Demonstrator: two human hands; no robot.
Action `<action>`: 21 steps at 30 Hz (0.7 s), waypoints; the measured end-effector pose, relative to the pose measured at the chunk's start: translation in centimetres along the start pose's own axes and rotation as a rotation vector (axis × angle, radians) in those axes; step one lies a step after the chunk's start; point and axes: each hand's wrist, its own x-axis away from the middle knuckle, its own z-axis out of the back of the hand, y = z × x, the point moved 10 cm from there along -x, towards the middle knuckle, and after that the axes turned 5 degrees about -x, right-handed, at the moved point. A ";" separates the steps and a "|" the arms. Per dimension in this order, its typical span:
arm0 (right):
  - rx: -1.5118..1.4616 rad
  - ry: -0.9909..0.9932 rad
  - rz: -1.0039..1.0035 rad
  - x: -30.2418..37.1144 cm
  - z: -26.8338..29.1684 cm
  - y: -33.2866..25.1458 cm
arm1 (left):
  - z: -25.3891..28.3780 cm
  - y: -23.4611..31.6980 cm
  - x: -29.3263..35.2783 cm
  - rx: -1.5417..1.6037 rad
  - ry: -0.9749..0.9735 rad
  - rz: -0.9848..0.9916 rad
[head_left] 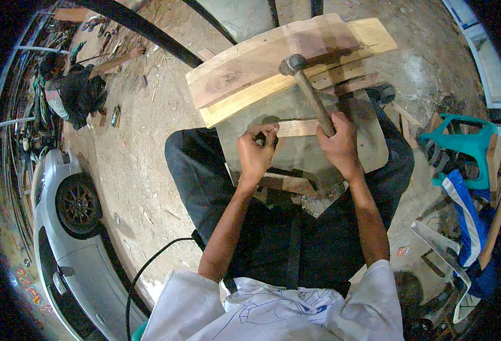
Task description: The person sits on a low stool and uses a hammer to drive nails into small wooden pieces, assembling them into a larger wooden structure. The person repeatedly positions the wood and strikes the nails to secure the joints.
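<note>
Head camera, and I'm looking straight down on two bare hands over a flat grey work surface (pixel 298 153) between the knees. The right hand (pixel 339 142) is wrapped firmly around the lower handle of a hammer (pixel 313 99), and there's the hammer's head, pointing away from the body! From here it overlaps some wood; whether it touches, I can't tell.

Over to the left hand (pixel 256 149): fingers curled, thumb and forefinger brought together right at the left end of a small wooden strip (pixel 297 128). Is something pinched there? Too small for me to say. That strip lies crosswise between the hands, its right end by the hammer's grip.

Beyond it, at the far side, I've got a broad reddish-brown plank (pixel 267 59) beside a yellowish plank (pixel 236 108). Out right, a teal plastic chair (pixel 466 136) and a blue-and-white cloth (pixel 465 219). Out left, a silver car (pixel 82 267), and past it another person (pixel 71 94), arm stretched out over the dirt ground (pixel 142 153).
</note>
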 end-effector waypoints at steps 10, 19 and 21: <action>-0.077 -0.030 -0.089 0.4 0.1 0.2 | 0.7 1.6 0.2 -0.050 0.023 -0.086; -0.044 -0.040 -0.030 0.3 0.1 -0.6 | 0.6 3.0 0.6 -0.171 0.045 -0.278; -0.028 -0.060 -0.037 0.3 -0.1 -0.6 | 0.6 3.5 0.6 -0.197 0.062 -0.326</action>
